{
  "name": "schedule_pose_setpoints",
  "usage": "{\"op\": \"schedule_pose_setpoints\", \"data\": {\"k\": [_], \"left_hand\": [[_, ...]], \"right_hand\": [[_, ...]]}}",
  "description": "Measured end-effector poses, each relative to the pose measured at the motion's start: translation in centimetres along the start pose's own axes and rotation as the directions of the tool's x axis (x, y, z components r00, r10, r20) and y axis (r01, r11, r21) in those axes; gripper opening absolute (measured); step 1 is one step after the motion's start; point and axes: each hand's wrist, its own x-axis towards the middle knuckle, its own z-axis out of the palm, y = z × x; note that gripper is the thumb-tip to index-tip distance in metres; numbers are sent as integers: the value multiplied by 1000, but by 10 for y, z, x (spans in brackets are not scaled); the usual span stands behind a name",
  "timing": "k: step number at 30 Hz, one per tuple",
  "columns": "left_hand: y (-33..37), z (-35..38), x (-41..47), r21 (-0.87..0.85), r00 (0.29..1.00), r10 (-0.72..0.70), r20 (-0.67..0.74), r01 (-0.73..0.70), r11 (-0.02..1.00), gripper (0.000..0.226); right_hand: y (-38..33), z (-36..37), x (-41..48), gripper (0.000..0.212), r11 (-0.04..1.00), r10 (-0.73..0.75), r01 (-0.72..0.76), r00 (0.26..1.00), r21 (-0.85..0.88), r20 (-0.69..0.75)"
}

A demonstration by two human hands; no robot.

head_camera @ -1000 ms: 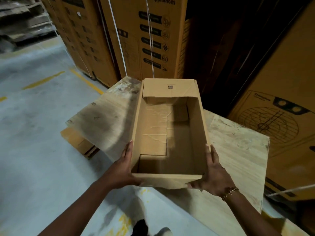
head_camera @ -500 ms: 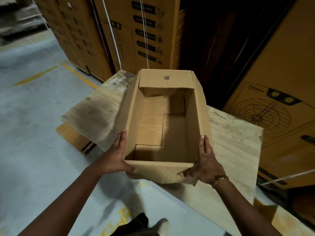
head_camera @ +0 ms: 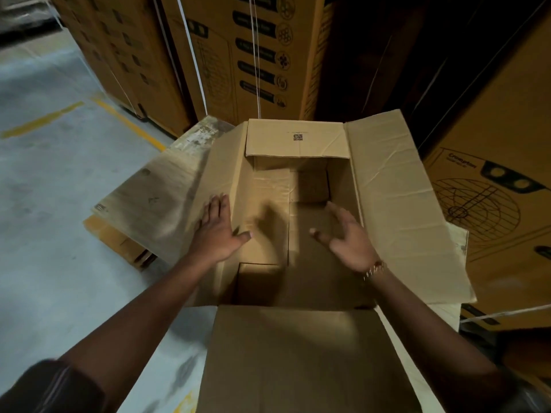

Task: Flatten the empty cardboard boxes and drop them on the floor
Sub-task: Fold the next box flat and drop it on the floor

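Two open hands, off the near end now: left hand (head_camera: 216,231) flat on the left flap, right hand (head_camera: 347,234) spread above the interior, holding nothing. Cardboard box (head_camera: 393,189) upright on the wooden board (head_camera: 155,198), flaps newly splayed; probably ready for collapsing.
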Motion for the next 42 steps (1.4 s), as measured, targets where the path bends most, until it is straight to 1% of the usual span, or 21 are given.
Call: {"op": "schedule_pose_setpoints", "data": {"k": [1,2,3,5,6,7,9,11,13,15,18,19,21,23,25,28,31,34,37,40,42], "left_hand": [[4,-2,14,0,1000,-6,-16,6,1000,114],[8,-5,28,0,1000,-7,-28,7,1000,112],[12,-8,42,-1,999,-6,-37,6,1000,111],[18,-14,67,-13,999,-16,-41,15,1000,110],[20,-16,78,-28,999,-29,-40,27,999,108],[22,-18,86,-50,998,-47,-41,45,998,106],[25,-18,95,-98,995,-85,-45,80,992,97],[27,-16,96,-119,993,-96,-68,87,989,88],[24,-15,95,-138,992,-90,-85,78,987,84],[20,-15,96,-161,992,-84,-97,68,985,84],[20,-14,96,-176,991,-82,-108,62,982,84],[21,-14,95,-173,991,-79,-108,59,983,84],[21,-14,94,-172,991,-74,-108,55,984,84],[19,-15,95,-174,991,-74,-111,54,983,83],[16,-14,96,-179,991,-64,-119,42,983,83],[13,-11,98,-175,989,-59,-133,35,984,84],[14,-8,100,-132,991,-52,-126,36,991,84],[17,-8,101,-82,989,-55,-137,44,996,86],[19,-7,101,-63,988,-42,-146,33,997,86],[19,-7,100,-52,986,-38,-160,30,998,84],[18,-7,100,-43,985,-32,-168,25,999,84]], "right_hand": [[-8,5,18,84,965,90,-102,994,244,59],[-13,12,37,80,855,184,-221,975,470,123],[-16,19,53,68,705,255,-321,947,632,197],[-17,30,82,45,484,352,-427,894,764,277],[-15,36,94,49,399,392,-446,873,802,290],[-13,41,105,61,316,419,-443,858,839,295],[-11,47,122,78,192,432,-399,855,897,288],[-13,46,135,73,146,398,-318,886,937,239],[-20,37,147,58,196,340,-201,932,960,126],[-32,23,161,45,321,277,-83,961,944,-10],[-49,3,191,38,545,193,84,956,834,-223],[-55,-2,201,42,649,135,156,940,744,-314],[-63,-10,221,64,844,-62,277,901,459,-429],[-66,-15,242,83,934,-252,334,869,129,-425],[-63,-21,266,87,937,-346,304,874,-172,-341],[-44,-28,292,88,880,-225,124,959,-459,-172],[-24,-29,304,81,749,-166,59,981,-660,-100],[-24,-35,311,77,624,-154,11,982,-782,-109],[-26,-42,320,73,554,-110,-9,990,-832,-83],[-25,-46,329,72,551,-65,-40,994,-834,-91],[-25,-48,337,69,606,-14,-58,996,-793,-84]]}}
